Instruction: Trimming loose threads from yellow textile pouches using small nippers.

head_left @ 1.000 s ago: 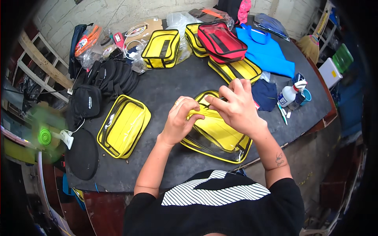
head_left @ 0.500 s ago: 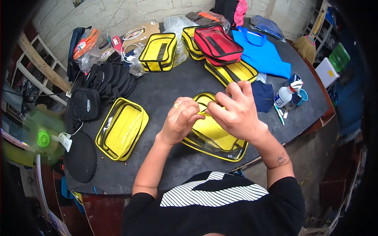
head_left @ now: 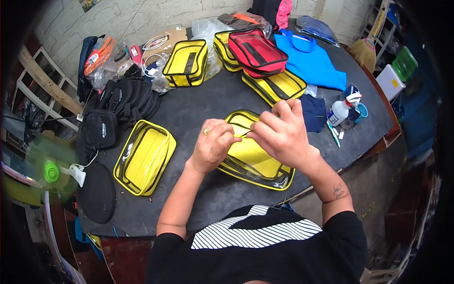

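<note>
A yellow zip bag [head_left: 253,158] with clear panels and black trim lies at the table's near middle, below my hands. My left hand [head_left: 213,146] is closed in a pinch at the bag's upper part, with a ring on one finger. Opposite it, my right hand [head_left: 280,131] pinches at the same spot, thumb and forefinger together. A thin dark strip of the bag shows between the fingertips; exactly which part they grip is hidden. To the left of my left arm lies a second yellow bag [head_left: 144,158] of the same kind.
A yellow bag [head_left: 187,64], a red bag [head_left: 259,53] stacked on more yellow ones, and a blue tote [head_left: 309,61] occupy the far side. Black bags [head_left: 101,128] and a green fan [head_left: 52,171] are at left. A spray bottle [head_left: 339,111] and blue cup [head_left: 362,110] stand right.
My hands stay pinched at the yellow bag and have barely moved; the fingers have shifted slightly. The whole view has moved a little.
</note>
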Available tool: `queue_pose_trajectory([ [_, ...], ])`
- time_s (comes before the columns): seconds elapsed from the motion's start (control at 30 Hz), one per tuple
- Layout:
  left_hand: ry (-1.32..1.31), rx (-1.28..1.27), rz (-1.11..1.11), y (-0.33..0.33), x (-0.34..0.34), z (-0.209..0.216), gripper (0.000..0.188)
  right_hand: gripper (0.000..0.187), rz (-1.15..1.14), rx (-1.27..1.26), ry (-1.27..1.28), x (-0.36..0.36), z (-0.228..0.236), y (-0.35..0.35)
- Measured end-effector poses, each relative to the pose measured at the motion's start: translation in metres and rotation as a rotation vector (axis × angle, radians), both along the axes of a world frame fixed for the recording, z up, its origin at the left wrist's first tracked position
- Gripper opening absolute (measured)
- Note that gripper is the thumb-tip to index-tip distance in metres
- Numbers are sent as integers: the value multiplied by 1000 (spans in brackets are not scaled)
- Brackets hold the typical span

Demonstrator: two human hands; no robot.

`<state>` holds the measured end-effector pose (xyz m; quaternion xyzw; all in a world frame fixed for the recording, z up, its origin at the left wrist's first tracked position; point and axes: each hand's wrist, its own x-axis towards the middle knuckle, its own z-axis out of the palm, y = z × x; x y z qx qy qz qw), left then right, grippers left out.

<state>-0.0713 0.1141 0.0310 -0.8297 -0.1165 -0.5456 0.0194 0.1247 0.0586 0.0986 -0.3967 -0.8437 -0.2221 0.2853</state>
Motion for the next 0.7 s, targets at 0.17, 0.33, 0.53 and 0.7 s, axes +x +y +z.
queue_pose_trajectory([
  [0.17, -217, -47, 229, 7, -9, 1, 44, 17, -103, -275, 139, 16, -25, 29],
  [0.33, -749, -1398, -394, 7, 5, -9, 34, 25, 59, -15, 236, 28, -51, 78],
  [0.53, -576, -1637, -700, -3, 41, -5, 21, 34, 82, 14, 260, 19, -46, 85],
  [0.7, -733, -1695, -665, 11, 54, -41, 19, 50, -397, -574, 403, 49, -38, 53],
])
